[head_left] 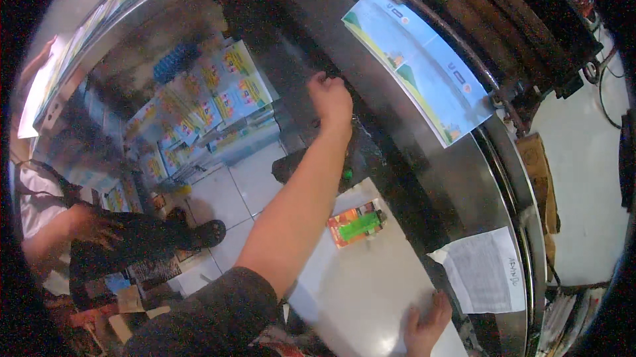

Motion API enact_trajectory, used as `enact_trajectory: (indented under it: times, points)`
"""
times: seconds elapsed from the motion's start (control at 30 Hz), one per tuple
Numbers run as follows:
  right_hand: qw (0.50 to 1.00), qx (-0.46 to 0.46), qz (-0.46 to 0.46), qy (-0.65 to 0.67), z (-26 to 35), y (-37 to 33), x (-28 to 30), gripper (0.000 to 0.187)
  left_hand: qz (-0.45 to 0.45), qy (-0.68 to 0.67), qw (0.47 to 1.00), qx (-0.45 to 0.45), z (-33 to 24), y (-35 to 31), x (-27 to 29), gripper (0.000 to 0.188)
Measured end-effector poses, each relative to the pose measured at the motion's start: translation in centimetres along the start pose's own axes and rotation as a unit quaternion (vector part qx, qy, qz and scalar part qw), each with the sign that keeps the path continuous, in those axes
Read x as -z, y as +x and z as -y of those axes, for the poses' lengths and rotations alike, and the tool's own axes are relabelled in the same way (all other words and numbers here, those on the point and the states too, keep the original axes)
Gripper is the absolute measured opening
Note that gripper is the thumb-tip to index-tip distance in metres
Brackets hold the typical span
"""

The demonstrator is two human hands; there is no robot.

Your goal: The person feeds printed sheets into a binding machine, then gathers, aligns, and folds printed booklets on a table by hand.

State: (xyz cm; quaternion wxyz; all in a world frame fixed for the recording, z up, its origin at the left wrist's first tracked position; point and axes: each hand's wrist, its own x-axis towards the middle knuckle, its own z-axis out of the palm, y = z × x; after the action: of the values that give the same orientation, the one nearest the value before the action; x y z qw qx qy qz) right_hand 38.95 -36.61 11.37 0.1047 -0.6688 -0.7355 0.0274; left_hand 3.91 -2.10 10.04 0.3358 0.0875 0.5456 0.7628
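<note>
My left hand [331,100] is stretched far forward over a dark part of the metal machine. Its fingers are curled in, and what they hold, if anything, is too small to make out. Nearer to me, my right hand [427,325] is at the front edge of a white board [358,284], thumb and fingers apart, holding nothing. A small orange packet [336,232] lies at the board's far end with a bright green piece [359,226] on top. Right of my left hand, a printed light-blue sheet [424,72] rests on the machine's metal surface [391,115].
A white printed paper [481,271] lies near my right hand. Stacks of colourful printed sheets [228,89] stand on the left beyond the tiled floor [232,191]. Another person's hand [83,224] and sandalled foot [211,232] are at the left. Dark machinery [517,19] rises far right.
</note>
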Motion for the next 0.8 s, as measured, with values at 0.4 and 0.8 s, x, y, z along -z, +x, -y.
enact_trajectory:
  times: [0.4,0.8]
  points:
    - [1.0,0.018,-0.025,0.008,2.2,1.2,1.7,0.058,0.227,-0.213,0.927,0.207,-2.9,-1.2,-1.6,0.032]
    - [0.999,-0.007,-0.018,0.044,2.5,0.8,1.6,0.055,0.204,-0.218,0.954,0.036,-10.7,-4.4,-2.0,0.018]
